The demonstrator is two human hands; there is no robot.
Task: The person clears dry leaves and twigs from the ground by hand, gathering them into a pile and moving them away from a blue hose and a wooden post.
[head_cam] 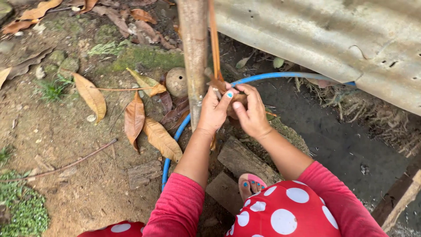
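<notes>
Bare earth is spreading across the left of the view, damp and mossy in patches, with dry brown leaves (133, 118) lying scattered over it and a thin twig (61, 166) running aslant near the low green weeds (24, 210). A round, hollowed husk (176, 81) is sitting among the leaves just left of an upright wooden post (194, 57). A blue hose (280, 75) is curving behind the post and hands, then dropping down toward the lower middle. Flat weathered wood pieces (239, 158) are lying beneath the forearms, and a foot in a pink sandal (250, 183) is resting beside them.

The left hand (215, 109) is pressing against the post's right side, fingers curled, thumb raised (nail painted blue). The right hand (252, 112) is closing in from the right, fingers bent. Both are gripping a small brown piece (234, 103) between them, just beside the post; what it is exactly cannot be told. A thin orange-brown strip (213, 39) is running up along the post above the hands.

To the right, a corrugated metal sheet (333, 39) is leaning over dark wet ground (333, 136). No packages or signs are showing.
</notes>
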